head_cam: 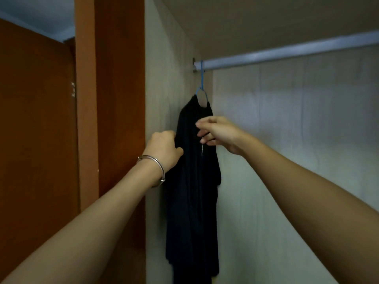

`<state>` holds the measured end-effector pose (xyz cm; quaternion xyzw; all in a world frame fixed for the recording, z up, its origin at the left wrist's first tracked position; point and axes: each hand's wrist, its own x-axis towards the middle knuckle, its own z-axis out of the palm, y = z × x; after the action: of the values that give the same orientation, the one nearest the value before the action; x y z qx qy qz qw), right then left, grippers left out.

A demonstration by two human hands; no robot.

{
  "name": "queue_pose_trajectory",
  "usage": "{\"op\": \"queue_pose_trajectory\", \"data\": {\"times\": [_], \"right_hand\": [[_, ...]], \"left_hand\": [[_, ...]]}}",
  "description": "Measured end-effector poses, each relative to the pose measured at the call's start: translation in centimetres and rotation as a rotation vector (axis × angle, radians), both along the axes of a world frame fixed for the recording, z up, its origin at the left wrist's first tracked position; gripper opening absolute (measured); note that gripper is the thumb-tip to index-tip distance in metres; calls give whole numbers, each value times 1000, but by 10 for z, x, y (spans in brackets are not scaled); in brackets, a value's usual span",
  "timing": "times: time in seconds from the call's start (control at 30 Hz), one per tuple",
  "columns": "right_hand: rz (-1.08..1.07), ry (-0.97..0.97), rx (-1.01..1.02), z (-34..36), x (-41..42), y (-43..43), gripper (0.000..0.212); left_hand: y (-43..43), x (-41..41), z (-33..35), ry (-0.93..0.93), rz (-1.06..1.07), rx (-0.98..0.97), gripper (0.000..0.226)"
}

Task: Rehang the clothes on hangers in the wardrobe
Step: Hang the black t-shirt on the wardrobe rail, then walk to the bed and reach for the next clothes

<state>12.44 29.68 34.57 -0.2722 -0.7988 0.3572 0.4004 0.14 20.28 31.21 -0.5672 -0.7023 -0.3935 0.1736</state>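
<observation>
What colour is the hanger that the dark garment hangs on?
The hanger is blue, clearest in the head view.
</observation>
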Motion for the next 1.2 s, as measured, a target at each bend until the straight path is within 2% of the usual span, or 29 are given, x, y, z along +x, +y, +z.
{"op": "queue_pose_trajectory", "data": {"times": [0.07,0.13,0.27,0.37,0.57,0.7,0.8,0.9,1.07,1.2], "right_hand": [[-8,-144,37,-32,15,-3,16],[-2,-247,36,-68,29,-6,16],[55,-347,-28,-150,55,-16,12],[90,-414,-78,-222,75,-35,14],[156,-591,-255,-379,108,-99,26],[262,-799,-390,-469,130,-150,30],[368,-984,-482,-524,147,-190,30],[498,-1198,-557,-564,152,-225,37],[593,-1430,-609,-590,118,-260,42],[586,-1420,-649,-590,63,-269,31]], "left_hand": [[-6,6,-23,-34,-16,-51,22],[-13,12,-53,-79,-24,-124,21],[-39,17,-140,-184,33,-290,22],[-81,25,-219,-330,91,-446,20],[-207,52,-377,-577,315,-713,17],[-313,80,-467,-808,490,-866,12],[-388,112,-517,-1022,596,-964,20],[-444,145,-549,-1260,683,-940,20],[-494,158,-578,-1644,847,-759,18],[-511,125,-577,-1848,933,-590,14]]}}
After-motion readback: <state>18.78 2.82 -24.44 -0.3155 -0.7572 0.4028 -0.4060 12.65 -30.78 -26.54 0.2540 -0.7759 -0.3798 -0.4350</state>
